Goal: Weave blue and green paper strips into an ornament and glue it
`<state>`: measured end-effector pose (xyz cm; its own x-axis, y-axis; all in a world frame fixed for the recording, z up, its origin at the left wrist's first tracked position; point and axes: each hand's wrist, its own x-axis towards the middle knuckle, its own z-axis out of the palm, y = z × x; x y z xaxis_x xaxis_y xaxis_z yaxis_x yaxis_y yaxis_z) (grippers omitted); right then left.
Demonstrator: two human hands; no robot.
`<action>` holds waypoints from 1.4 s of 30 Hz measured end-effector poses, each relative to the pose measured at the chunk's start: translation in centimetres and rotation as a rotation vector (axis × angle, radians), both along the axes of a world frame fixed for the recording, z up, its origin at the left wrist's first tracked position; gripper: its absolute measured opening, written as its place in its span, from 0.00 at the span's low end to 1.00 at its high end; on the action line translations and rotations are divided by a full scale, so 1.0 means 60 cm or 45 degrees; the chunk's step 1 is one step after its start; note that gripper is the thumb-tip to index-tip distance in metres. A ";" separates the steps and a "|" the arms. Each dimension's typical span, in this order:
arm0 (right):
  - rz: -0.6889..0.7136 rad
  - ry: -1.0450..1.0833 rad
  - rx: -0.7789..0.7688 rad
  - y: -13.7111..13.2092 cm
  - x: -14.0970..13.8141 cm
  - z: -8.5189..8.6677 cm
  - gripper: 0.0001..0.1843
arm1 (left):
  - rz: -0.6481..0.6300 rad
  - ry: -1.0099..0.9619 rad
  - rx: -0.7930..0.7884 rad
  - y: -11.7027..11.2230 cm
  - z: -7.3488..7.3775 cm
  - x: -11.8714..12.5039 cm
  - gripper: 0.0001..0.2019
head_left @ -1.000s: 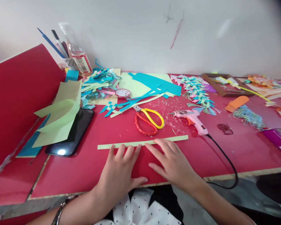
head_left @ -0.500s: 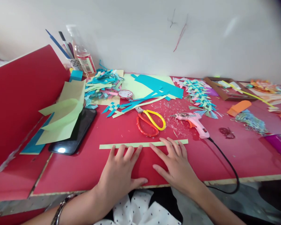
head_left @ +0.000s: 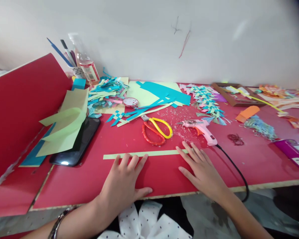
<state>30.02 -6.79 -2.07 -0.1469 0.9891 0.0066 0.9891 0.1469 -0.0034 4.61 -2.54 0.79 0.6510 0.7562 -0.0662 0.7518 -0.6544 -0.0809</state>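
A pale green paper strip (head_left: 161, 153) lies flat across the red table near its front edge. My left hand (head_left: 124, 176) rests with fingers apart, its fingertips on the left half of the strip. Over the strip's right end my right hand (head_left: 201, 166) is spread out, fingertips touching it and hiding that end. Scissors (head_left: 156, 131) with one red and one yellow handle lie just beyond the strip. To their right is a pink glue gun (head_left: 199, 129) on its side, its black cord running off the front edge.
Blue and green paper strips (head_left: 106, 91) are heaped at the back left beside a bottle (head_left: 89, 69). A phone (head_left: 77, 142) lies under folded paper (head_left: 64, 129). Woven paper pieces (head_left: 206, 101), a brown tray (head_left: 235, 99) and a purple object (head_left: 292, 151) stand to the right.
My right hand has slid rightward along the strip to its right end. My left hand stays on the left half. The whole view has shifted slightly.
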 end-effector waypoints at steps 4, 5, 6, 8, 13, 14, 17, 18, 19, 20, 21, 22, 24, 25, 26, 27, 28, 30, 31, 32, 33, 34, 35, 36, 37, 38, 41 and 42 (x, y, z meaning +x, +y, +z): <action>-0.016 0.014 0.002 -0.005 0.011 -0.004 0.30 | -0.015 0.019 0.010 -0.001 0.001 -0.002 0.36; -0.032 0.015 0.006 -0.007 0.014 -0.005 0.30 | -0.018 0.022 0.010 -0.002 0.001 -0.003 0.36; -0.052 0.011 0.009 -0.008 0.017 -0.006 0.30 | -0.021 0.023 0.012 -0.003 0.001 -0.003 0.36; -0.089 -0.005 0.015 -0.011 0.022 -0.007 0.30 | -0.026 0.023 0.020 -0.004 0.000 -0.005 0.35; -0.112 -0.036 0.046 -0.018 0.032 -0.015 0.32 | -0.049 0.028 0.015 0.000 0.001 -0.008 0.34; -0.113 -0.040 0.057 -0.019 0.033 -0.017 0.32 | -0.056 0.028 0.013 0.001 0.003 -0.008 0.33; -0.117 -0.055 0.104 -0.022 0.032 -0.018 0.34 | -0.071 0.021 0.008 0.008 0.009 -0.006 0.31; -0.124 -0.061 0.128 -0.022 0.031 -0.017 0.34 | -0.078 0.014 0.005 0.012 0.011 -0.005 0.29; -0.134 -0.066 0.162 -0.019 0.028 -0.013 0.34 | -0.087 0.002 0.000 0.019 0.013 -0.004 0.28; -0.145 -0.066 0.207 -0.016 0.025 -0.009 0.33 | -0.101 -0.014 -0.010 0.027 0.015 -0.003 0.26; -0.161 -0.061 0.265 -0.010 0.020 -0.004 0.33 | -0.116 -0.037 -0.025 0.037 0.017 -0.002 0.23; -0.179 -0.052 0.333 -0.004 0.016 0.002 0.33 | -0.133 -0.063 -0.048 0.048 0.017 -0.002 0.20; -0.173 -0.021 0.453 0.012 0.004 0.013 0.32 | -0.168 -0.126 -0.107 0.071 0.016 -0.001 0.14; -0.134 0.003 0.478 0.021 -0.003 0.018 0.31 | -0.190 -0.147 -0.127 0.081 0.015 -0.001 0.11; -0.064 0.030 0.472 0.029 -0.011 0.021 0.29 | -0.218 -0.158 -0.124 0.090 0.013 0.000 0.09; 0.031 0.060 0.440 0.037 -0.019 0.023 0.27 | -0.250 -0.156 -0.100 0.097 0.011 0.001 0.08; 0.135 0.089 0.396 0.045 -0.029 0.024 0.23 | -0.293 -0.146 -0.059 0.101 0.008 0.002 0.07; 0.304 0.131 0.338 0.059 -0.048 0.025 0.19 | -0.398 -0.117 0.058 0.106 0.004 0.004 0.08; 0.362 0.140 0.337 0.066 -0.058 0.026 0.18 | -0.448 -0.104 0.115 0.107 0.003 0.004 0.09; 0.408 0.149 0.351 0.073 -0.067 0.026 0.16 | -0.488 -0.094 0.163 0.108 0.002 0.005 0.10; 0.448 0.159 0.367 0.080 -0.076 0.027 0.14 | -0.511 -0.085 0.193 0.109 0.003 0.005 0.13; 0.487 0.176 0.377 0.086 -0.083 0.028 0.13 | -0.516 -0.080 0.208 0.111 0.006 0.005 0.15; 0.522 0.198 0.376 0.092 -0.088 0.030 0.13 | -0.509 -0.079 0.208 0.114 0.010 0.004 0.17; 0.544 0.229 0.370 0.098 -0.092 0.034 0.13 | -0.493 -0.084 0.195 0.117 0.016 0.004 0.18; 0.546 0.266 0.360 0.102 -0.095 0.038 0.13 | -0.472 -0.095 0.173 0.120 0.025 0.004 0.17; 0.531 0.305 0.345 0.106 -0.098 0.043 0.13 | -0.453 -0.113 0.144 0.123 0.034 0.004 0.15; 0.441 0.419 0.299 0.115 -0.102 0.065 0.11 | -0.413 -0.193 0.066 0.130 0.067 0.007 0.07; 0.421 0.454 0.278 0.117 -0.103 0.074 0.11 | -0.407 -0.215 0.053 0.132 0.077 0.009 0.06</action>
<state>23.83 0.22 2.36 -0.4013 0.8605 0.3138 0.8332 0.4853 -0.2652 5.14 5.39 5.40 0.8541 0.5125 0.0889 0.5149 -0.8572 -0.0044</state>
